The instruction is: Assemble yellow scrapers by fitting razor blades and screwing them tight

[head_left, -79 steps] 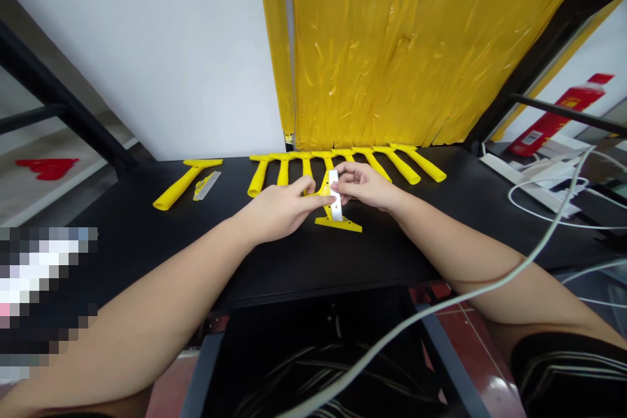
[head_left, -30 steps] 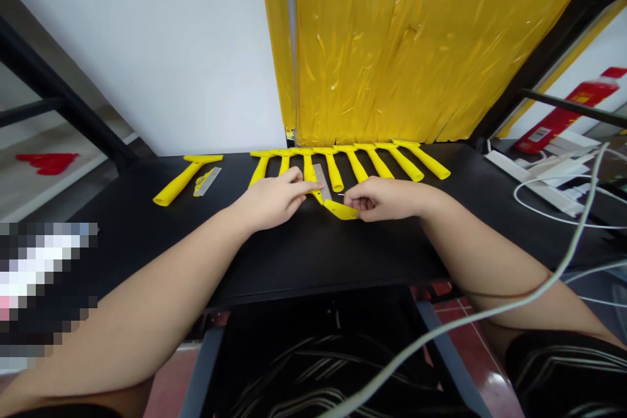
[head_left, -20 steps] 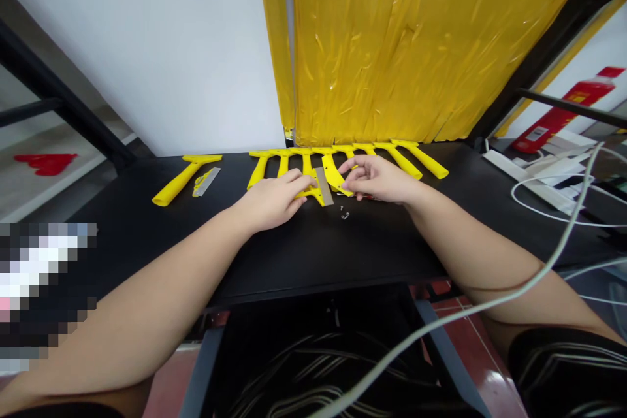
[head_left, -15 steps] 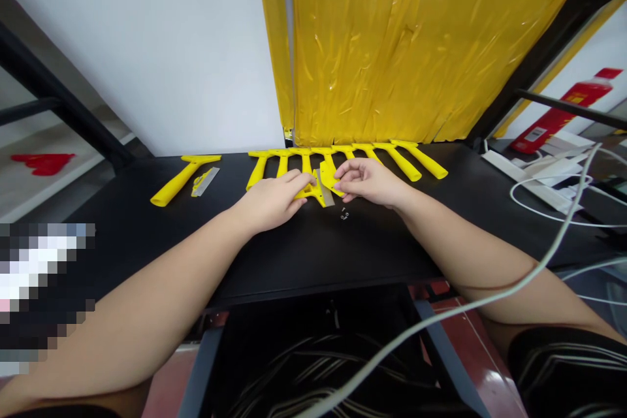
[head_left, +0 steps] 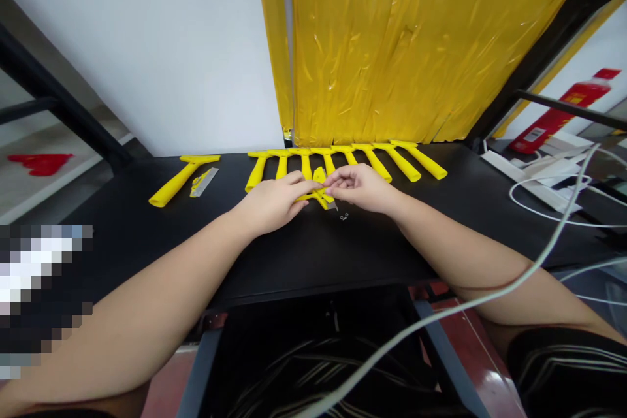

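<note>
My left hand (head_left: 275, 199) is closed around the handle of a yellow scraper (head_left: 307, 196), mostly hidden by the fingers, its head pointing right. A grey metal blade (head_left: 332, 206) shows at the head, partly covered. The fingers of my right hand (head_left: 357, 188) pinch together at the head, on a yellow cover plate (head_left: 319, 175) that lies over the blade. The fingertips hide where plate and head meet. Just right of the head, several small screws (head_left: 343, 216) lie on the black table (head_left: 313, 261).
Behind my hands runs a row of yellow scraper handles (head_left: 402, 163). To the left lie another yellow handle (head_left: 172, 184) and a blade with a yellow piece (head_left: 204, 183). A white cable (head_left: 431, 320) crosses over my right forearm. A red bottle (head_left: 563, 111) stands far right.
My right hand has moved left and slightly down, bringing the yellow plate from beside the scraper head onto it. Less of the blade shows now. The left hand has barely moved.
</note>
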A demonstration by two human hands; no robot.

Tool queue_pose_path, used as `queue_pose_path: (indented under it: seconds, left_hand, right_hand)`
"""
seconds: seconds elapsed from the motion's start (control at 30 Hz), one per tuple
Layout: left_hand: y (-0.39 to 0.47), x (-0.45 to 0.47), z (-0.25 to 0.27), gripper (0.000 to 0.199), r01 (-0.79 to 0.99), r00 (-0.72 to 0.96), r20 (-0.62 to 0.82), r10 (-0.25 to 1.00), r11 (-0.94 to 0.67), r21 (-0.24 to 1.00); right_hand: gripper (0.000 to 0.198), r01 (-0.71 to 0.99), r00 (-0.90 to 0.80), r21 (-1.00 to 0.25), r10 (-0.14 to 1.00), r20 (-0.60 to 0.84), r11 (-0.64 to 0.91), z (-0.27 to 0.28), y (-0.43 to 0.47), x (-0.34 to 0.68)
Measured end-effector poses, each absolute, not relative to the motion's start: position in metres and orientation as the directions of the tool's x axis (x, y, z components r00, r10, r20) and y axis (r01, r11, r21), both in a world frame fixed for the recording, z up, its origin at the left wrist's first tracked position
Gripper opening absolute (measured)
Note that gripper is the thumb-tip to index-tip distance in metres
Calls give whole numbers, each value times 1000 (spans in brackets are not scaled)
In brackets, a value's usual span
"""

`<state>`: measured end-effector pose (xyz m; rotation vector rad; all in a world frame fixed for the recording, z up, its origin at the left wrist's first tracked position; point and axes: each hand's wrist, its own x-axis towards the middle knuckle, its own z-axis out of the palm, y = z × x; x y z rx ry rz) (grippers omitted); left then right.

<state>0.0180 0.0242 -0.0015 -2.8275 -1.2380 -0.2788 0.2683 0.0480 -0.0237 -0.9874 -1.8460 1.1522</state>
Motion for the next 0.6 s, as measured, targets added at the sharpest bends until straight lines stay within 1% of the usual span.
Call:
queue_pose_path:
  seconds: [0.1,0.17,0.2,0.23,0.3,0.37,0.43,0.53,0.6]
  left_hand:
    - [24,18,-1,42,728,667,193,720,-684,33]
    - [24,18,-2,40,730,665,194,721,-682,32]
    - [25,18,-2,40,730,665,194,721,-683,32]
    - [25,18,-2,40,728,667,196,719,-685,32]
    - [25,17,-3,40,720,673,210,709,-694,35]
    - [25,17,-4,38,707,680,239,694,-707,41]
    - [25,17,-4,36,690,688,271,673,-722,40]
    - [25,16,-5,35,675,699,313,643,-738,9]
    - [26,15,-5,34,663,707,338,621,-748,-13]
  right_hand:
    - [18,294,-443,-844,846,296,449,-25,50,271]
    - [16,317,-420,-816,843,337,484,-26,51,273]
    - [16,322,-394,-817,853,343,478,-26,52,274]
    - [16,322,-363,-831,870,333,453,-27,53,274]
    - [20,298,-313,-886,913,260,355,-28,55,274]
    - [25,242,-311,-942,938,153,234,-30,56,273]
    - [30,171,-344,-974,935,81,147,-31,56,271]
    - [36,78,-401,-993,915,47,86,-32,56,270]
    - [40,47,-427,-997,904,39,65,-31,55,270]
